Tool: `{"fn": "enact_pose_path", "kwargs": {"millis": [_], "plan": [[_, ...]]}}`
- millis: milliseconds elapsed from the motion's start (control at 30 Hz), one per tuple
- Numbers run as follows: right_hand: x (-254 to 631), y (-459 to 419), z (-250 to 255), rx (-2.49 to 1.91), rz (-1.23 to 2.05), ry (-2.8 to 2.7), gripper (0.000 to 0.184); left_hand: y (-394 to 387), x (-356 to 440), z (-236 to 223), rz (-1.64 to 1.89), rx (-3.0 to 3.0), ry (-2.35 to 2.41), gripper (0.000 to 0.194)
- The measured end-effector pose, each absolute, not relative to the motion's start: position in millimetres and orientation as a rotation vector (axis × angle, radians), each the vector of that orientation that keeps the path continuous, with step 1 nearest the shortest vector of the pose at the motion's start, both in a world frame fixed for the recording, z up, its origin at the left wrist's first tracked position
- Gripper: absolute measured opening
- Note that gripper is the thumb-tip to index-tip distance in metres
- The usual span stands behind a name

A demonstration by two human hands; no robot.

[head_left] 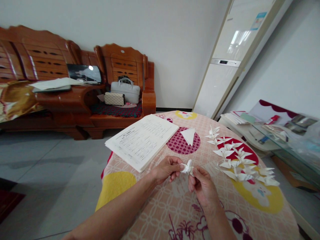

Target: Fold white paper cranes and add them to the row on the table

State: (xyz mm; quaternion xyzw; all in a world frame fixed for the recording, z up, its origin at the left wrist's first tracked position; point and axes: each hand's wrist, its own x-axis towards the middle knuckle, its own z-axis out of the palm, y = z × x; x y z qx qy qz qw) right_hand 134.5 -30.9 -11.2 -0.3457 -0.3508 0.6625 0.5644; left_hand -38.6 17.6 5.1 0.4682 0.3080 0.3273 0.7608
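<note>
Both my hands hold one small white folded paper piece [187, 167] just above the table. My left hand [167, 168] pinches its left side with the fingertips. My right hand [203, 185] pinches its right side, fingers curled. Several finished white paper cranes [237, 161] lie in rows on the cloth to the right of my hands. A white paper folded into a triangle [189, 135] rests on the dark red patch beyond my hands. A stack of printed sheets [142, 140] lies at the table's left edge.
The round table has a pink patterned cloth [160, 206]. A wooden sofa [75, 86] with two bags [125, 91] stands at the back left. A tall white air conditioner [230, 60] stands at the back right. A glass shelf with papers [270, 130] is on the right.
</note>
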Motion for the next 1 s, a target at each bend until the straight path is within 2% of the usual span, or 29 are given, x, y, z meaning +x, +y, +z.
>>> {"fn": "enact_pose_path", "kwargs": {"millis": [1000], "plan": [[136.7,-32.7,-10.1,-0.724,1.759,-0.746,0.029,17.4,-42.6,8.2,0.552,0.955,0.582,0.035]]}}
